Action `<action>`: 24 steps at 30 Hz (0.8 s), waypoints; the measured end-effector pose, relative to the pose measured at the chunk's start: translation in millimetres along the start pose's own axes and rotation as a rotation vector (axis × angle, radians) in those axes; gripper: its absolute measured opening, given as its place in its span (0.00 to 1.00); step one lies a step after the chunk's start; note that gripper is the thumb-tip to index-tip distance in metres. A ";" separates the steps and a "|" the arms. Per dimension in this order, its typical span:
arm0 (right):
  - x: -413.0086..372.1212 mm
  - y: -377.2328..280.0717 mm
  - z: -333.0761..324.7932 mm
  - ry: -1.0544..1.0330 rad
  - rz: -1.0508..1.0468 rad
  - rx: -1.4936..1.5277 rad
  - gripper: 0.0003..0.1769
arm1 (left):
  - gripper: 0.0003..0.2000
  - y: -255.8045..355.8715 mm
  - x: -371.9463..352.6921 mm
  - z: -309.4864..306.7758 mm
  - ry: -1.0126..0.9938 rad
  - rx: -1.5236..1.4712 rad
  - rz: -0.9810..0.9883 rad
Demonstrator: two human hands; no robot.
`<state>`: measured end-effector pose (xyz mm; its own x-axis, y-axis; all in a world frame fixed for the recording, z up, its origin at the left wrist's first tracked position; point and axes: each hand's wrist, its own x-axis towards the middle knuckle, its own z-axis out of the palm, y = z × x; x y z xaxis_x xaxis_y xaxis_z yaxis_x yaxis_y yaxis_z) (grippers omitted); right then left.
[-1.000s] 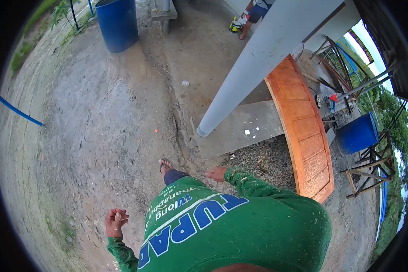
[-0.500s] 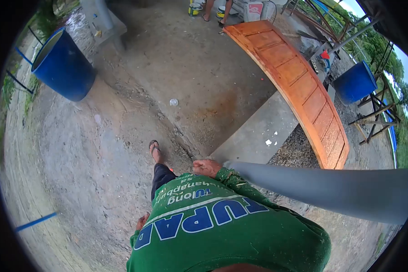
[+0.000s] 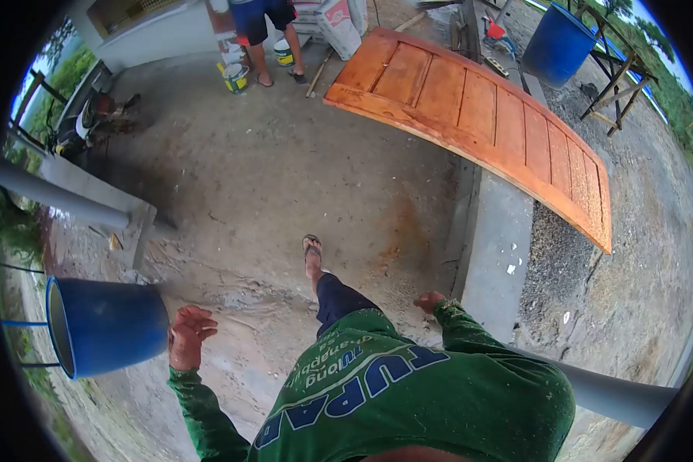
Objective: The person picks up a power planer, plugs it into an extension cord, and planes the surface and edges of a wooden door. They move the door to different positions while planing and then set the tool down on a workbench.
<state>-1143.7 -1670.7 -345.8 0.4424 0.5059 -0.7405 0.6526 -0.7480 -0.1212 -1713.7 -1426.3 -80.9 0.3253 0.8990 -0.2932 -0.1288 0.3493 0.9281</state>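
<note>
My left hand (image 3: 189, 336) hangs out to the side with its fingers spread, holding nothing, close to a blue barrel (image 3: 108, 327) on the dirt. On the other side my right hand (image 3: 430, 301) swings by my hip with fingers loosely curled and nothing in it, near the edge of a concrete slab (image 3: 497, 254). One foot in a sandal (image 3: 312, 254) is stepped forward on the concrete floor. A large orange wooden door (image 3: 477, 108) lies flat ahead to the right.
Another person's legs (image 3: 262, 38) stand at the top beside paint buckets (image 3: 235, 77) and sacks (image 3: 335, 23). Grey posts rise at left (image 3: 61, 199) and lower right (image 3: 616, 393). A second blue barrel (image 3: 558, 35) and wooden trestles (image 3: 620, 77) are far right; a motorbike (image 3: 85, 123) far left.
The view has swung round to the right as I walk: the door now lies ahead, the blue barrel sits by my left hand, and the left hand has come up with fingers spread.
</note>
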 end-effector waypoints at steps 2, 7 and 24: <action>70.6 -27.8 -0.4 -0.028 0.107 0.007 0.21 | 0.35 -6.0 53.1 -10.8 0.005 0.005 -0.129; 192.5 -166.1 -26.0 -0.119 0.276 0.225 0.23 | 0.21 -150.1 181.9 -108.9 0.197 -0.242 -0.803; 372.5 -420.7 -269.4 0.440 0.595 0.927 0.30 | 0.28 64.8 889.5 -28.0 -0.301 0.392 -0.712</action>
<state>-1087.7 -1051.8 -392.6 0.8171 -0.0583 -0.5736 -0.3423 -0.8496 -0.4012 -1459.0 -596.5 -288.0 0.4471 0.3738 -0.8126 0.5135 0.6366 0.5754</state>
